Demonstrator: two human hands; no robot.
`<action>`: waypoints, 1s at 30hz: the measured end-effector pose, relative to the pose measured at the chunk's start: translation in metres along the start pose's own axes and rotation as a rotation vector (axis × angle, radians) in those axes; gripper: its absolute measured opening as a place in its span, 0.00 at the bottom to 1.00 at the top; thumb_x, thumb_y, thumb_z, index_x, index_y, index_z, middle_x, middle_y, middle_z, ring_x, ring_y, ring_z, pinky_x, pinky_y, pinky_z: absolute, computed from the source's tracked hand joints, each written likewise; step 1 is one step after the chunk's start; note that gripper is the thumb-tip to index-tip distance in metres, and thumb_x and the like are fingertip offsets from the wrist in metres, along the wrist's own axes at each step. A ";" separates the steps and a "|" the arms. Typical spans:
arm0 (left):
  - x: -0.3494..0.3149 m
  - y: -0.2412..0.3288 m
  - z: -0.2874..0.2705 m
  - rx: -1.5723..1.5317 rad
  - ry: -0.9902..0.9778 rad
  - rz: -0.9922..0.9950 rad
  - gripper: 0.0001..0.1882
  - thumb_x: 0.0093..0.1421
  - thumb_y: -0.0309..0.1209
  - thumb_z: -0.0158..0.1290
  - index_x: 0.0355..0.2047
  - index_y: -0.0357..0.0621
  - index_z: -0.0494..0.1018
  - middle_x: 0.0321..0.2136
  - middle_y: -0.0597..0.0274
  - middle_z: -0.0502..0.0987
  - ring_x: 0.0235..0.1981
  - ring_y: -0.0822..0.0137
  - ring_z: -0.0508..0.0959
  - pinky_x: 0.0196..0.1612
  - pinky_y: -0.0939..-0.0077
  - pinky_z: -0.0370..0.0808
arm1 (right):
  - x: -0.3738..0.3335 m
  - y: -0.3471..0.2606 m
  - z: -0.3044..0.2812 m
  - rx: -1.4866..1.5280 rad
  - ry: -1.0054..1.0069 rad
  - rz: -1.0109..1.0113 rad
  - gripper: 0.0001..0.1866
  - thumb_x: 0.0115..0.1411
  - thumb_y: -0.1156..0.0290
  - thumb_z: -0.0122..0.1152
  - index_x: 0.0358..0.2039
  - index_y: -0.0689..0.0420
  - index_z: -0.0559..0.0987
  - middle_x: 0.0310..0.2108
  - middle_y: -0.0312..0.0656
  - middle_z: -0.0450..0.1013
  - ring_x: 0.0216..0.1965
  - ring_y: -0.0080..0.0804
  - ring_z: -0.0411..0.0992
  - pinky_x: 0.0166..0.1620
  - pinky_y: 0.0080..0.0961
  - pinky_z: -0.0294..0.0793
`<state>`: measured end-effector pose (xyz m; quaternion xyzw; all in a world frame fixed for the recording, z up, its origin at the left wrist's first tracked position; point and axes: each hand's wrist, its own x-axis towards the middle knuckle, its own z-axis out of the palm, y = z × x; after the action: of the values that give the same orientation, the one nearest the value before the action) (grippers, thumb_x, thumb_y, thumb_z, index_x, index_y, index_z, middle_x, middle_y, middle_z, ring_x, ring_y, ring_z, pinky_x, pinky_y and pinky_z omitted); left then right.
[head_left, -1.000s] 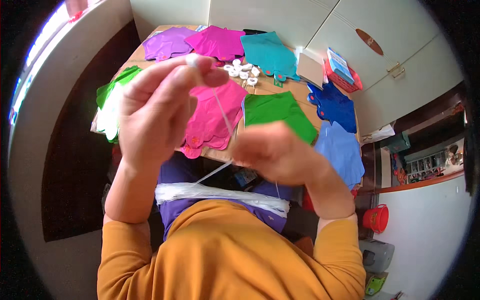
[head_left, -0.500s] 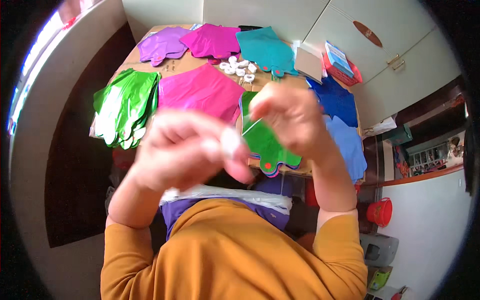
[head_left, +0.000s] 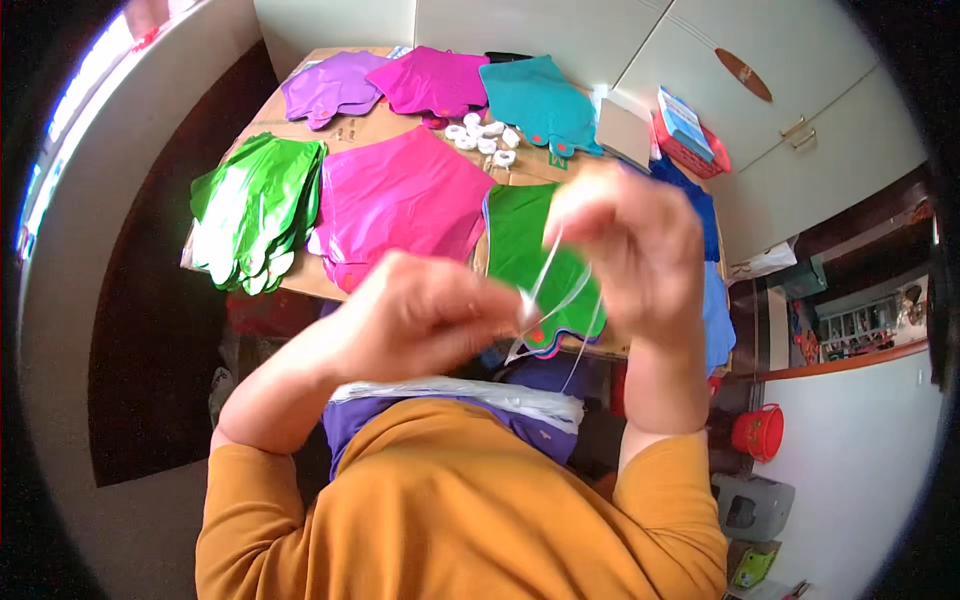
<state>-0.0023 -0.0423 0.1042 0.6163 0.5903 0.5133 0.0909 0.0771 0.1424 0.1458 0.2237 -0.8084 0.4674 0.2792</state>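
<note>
Above the near edge of the table, my left hand [head_left: 415, 315] is closed, its fingertips pinching a small white bit of string. Blurred by motion, my right hand [head_left: 645, 250] is raised to the right with its fingers bent together on the same thin white string [head_left: 546, 268]. The string runs between both hands and hangs in a loose loop, one strand dropping toward my lap. Just beneath lies a stack of flat green shiny sheets [head_left: 515, 225], with a red dot on its rounded tab. A bundle of white strands [head_left: 465, 393] lies across my lap.
Flat foil stacks in bright green [head_left: 255, 205], pink [head_left: 400, 200], purple [head_left: 330, 88], magenta [head_left: 430, 82], teal [head_left: 540, 100] and light blue [head_left: 717, 315] cover the cardboard-topped table. Several small white rolls [head_left: 505, 158] sit mid-table. A red basket [head_left: 705, 165] stands back right.
My right hand has moved right, away from the left, drawing out more string. A loop of string now shows between the hands. My left hand has shifted slightly right.
</note>
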 end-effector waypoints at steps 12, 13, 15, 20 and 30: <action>-0.004 0.009 0.001 -0.530 0.403 -0.289 0.09 0.61 0.24 0.48 0.41 0.37 0.74 0.29 0.60 0.79 0.13 0.82 0.69 0.17 0.89 0.64 | -0.015 0.028 0.002 -0.024 -0.240 0.316 0.06 0.58 0.75 0.52 0.28 0.63 0.76 0.25 0.37 0.72 0.28 0.23 0.68 0.33 0.20 0.68; 0.002 0.014 -0.005 -0.515 0.605 -0.306 0.10 0.61 0.24 0.48 0.43 0.36 0.73 0.29 0.59 0.79 0.13 0.83 0.68 0.17 0.90 0.63 | -0.025 0.028 0.017 0.033 -0.315 0.242 0.08 0.59 0.74 0.51 0.27 0.63 0.76 0.26 0.38 0.72 0.28 0.24 0.68 0.34 0.20 0.68; -0.003 -0.021 0.006 -0.100 0.382 -0.208 0.08 0.59 0.23 0.51 0.39 0.34 0.74 0.30 0.57 0.79 0.20 0.77 0.74 0.23 0.84 0.70 | -0.021 0.019 0.012 0.183 -0.248 0.174 0.08 0.59 0.74 0.52 0.27 0.63 0.76 0.25 0.39 0.72 0.29 0.25 0.69 0.34 0.20 0.69; -0.003 0.006 0.001 -0.703 0.352 -0.337 0.10 0.61 0.26 0.50 0.40 0.34 0.74 0.28 0.60 0.80 0.15 0.80 0.72 0.16 0.87 0.67 | -0.020 0.037 0.008 0.238 -0.209 0.373 0.13 0.61 0.68 0.53 0.23 0.61 0.75 0.23 0.37 0.71 0.26 0.24 0.69 0.32 0.22 0.69; 0.014 -0.003 0.000 -0.404 0.550 -0.382 0.10 0.62 0.28 0.48 0.39 0.37 0.76 0.20 0.69 0.76 0.11 0.84 0.67 0.13 0.88 0.63 | -0.028 0.029 0.021 -0.128 -0.386 0.047 0.08 0.59 0.72 0.55 0.24 0.61 0.74 0.20 0.39 0.71 0.26 0.24 0.70 0.31 0.23 0.68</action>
<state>-0.0077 -0.0303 0.1091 0.3044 0.5838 0.7390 0.1428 0.0751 0.1403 0.1011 0.2721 -0.8800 0.3698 0.1216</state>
